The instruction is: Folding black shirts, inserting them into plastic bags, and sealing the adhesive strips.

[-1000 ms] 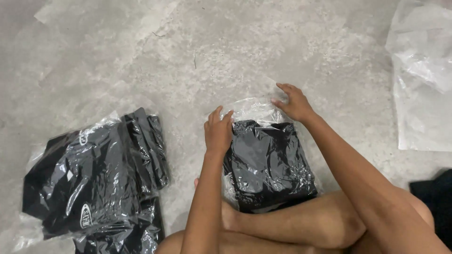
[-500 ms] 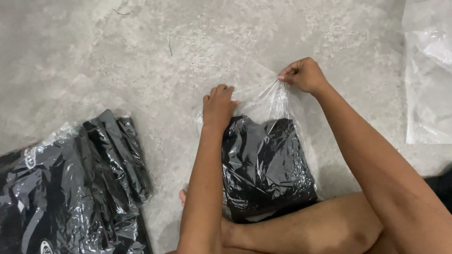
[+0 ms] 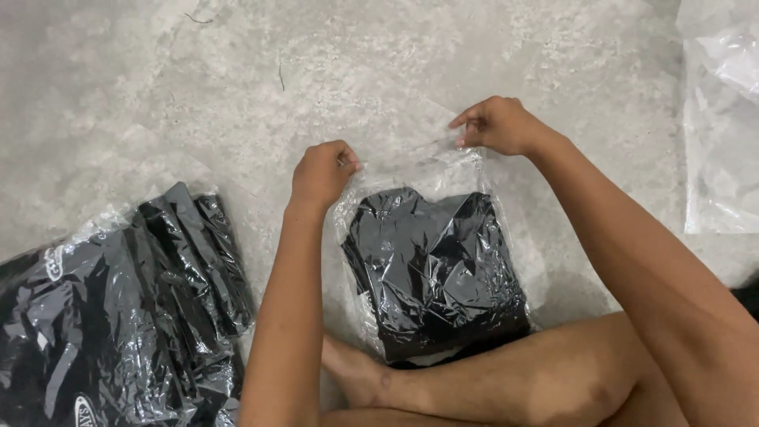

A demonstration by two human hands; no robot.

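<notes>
A clear plastic bag (image 3: 411, 170) with a folded black garment (image 3: 435, 269) inside lies on the concrete floor in front of my crossed legs. My left hand (image 3: 322, 172) pinches the bag's top left corner. My right hand (image 3: 500, 125) pinches the top right corner, and the open flap is stretched between them. Both hands sit just beyond the garment's far edge.
A pile of bagged black garments (image 3: 118, 308) lies at the left. Empty clear plastic bags (image 3: 719, 126) lie at the right edge. My leg and foot (image 3: 474, 379) rest against the bag's near edge. The floor (image 3: 237, 79) is grey concrete.
Both hands went from lying flat on the bagged garment to pinching the top corners of the bag and pulling the flap taut. The view shifted slightly right.
</notes>
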